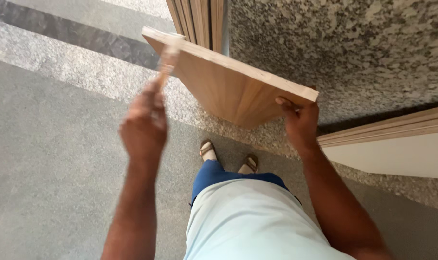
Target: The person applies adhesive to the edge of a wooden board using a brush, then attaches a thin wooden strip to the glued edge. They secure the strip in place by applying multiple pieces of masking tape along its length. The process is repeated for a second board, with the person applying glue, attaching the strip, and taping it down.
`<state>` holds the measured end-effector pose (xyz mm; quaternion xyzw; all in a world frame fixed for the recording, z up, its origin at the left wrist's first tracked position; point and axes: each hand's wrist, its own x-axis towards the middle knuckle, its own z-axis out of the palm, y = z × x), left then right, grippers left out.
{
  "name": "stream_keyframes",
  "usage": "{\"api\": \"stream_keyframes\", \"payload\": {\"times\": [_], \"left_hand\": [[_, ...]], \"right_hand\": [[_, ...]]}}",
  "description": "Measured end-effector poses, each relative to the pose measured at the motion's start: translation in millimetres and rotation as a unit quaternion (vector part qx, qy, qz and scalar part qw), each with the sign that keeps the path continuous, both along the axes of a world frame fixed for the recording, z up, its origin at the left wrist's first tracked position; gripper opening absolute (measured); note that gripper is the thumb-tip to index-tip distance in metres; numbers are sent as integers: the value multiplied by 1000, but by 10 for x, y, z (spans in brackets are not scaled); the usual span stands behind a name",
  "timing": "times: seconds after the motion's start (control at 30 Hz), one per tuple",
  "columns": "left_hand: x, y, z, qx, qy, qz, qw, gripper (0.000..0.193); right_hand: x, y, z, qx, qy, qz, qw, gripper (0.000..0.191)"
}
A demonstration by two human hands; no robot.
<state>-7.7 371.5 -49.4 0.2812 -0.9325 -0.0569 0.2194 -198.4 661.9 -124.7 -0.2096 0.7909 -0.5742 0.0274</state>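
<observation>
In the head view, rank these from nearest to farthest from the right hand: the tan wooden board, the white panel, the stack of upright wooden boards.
1. Tan wooden board: held in the right hand at its lower corner.
2. White panel: just right of that hand.
3. Stack of upright wooden boards: top, up-left of it.

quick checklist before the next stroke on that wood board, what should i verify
1. Right hand grips the wooden board at its near corner: ok.
2. Left hand holds the small tool, blurred, at the board's far edge: ok.
3. Kind of tool, brush or scraper: cannot tell.
4. Board fully supported: not ok, it is held tilted in the air by one hand.
5. Sandalled feet lie below the board's low corner: not ok.
6. White panel at right stands apart from the board: ok.
</observation>
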Motion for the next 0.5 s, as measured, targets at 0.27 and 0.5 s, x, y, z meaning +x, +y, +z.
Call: {"api": "stream_keyframes", "payload": {"times": [0.27,0.5], "left_hand": [[34,-632,67,-27,24,-37,999,32],[-19,-958,305,15,10,-67,998,33]], "right_hand": [[11,-82,-34,-32,-24,-11,999,23],[17,-98,-93,42,-6,-46,998,20]]}}
